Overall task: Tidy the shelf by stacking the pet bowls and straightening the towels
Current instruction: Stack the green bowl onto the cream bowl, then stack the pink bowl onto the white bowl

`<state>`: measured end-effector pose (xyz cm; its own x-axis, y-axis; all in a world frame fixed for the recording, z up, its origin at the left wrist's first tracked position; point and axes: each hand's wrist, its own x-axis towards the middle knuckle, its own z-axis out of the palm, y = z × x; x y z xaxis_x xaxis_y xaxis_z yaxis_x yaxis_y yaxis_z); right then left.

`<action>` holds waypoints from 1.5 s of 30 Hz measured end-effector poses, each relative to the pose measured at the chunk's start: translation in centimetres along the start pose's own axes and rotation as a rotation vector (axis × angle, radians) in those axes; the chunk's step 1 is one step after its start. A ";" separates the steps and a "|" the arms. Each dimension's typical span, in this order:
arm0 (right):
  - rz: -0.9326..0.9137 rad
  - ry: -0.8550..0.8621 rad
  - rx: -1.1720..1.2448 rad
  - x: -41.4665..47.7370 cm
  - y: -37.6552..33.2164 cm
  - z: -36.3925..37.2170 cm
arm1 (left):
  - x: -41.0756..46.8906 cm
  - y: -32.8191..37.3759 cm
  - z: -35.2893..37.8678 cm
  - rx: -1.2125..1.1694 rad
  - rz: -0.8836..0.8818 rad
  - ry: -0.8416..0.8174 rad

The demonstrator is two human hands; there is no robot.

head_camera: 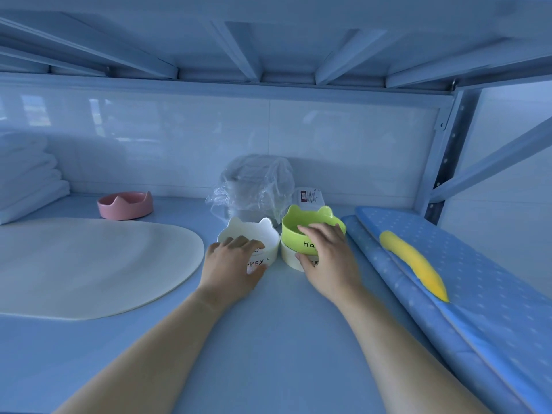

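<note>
Folded towels [27, 180] are sitting far left. The right hand [328, 258] is gripping the green bowl [291, 234], nested on a cream bowl [288, 259]. The left hand [233, 261] is clasping the white bowl [254, 234] beside it. A hurried lift is risking a slip and chipped rims.

Two arms are all that shows of the person. The left forearm [149, 348] is bare along its whole visible length, smooth, broad towards the elbow and narrowing to the wrist, where a faint crease runs across. The left hand [234, 264] is bare too, with short, rounded fingers and nails trimmed close. The right forearm [397, 348] is likewise bare and smooth, tapering the same way. The right hand [328, 261] is uncovered, its fingers short and full; its outline is slightly blurred, so finer detail of nails and knuckles cannot be made out.
</note>
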<state>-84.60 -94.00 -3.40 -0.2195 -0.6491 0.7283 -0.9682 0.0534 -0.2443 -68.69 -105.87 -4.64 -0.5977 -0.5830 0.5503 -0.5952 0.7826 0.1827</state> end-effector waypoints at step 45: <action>-0.109 -0.303 0.207 12.5 -31.7 23.9 | -2.7 -37.5 -12.6 0.003 -0.079 -0.183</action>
<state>-53.75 -121.96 -1.88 -0.0408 -0.8391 0.5424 -0.9326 -0.1629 -0.3221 -37.99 -130.92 -2.66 -0.6366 -0.6730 0.3766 -0.6457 0.7321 0.2168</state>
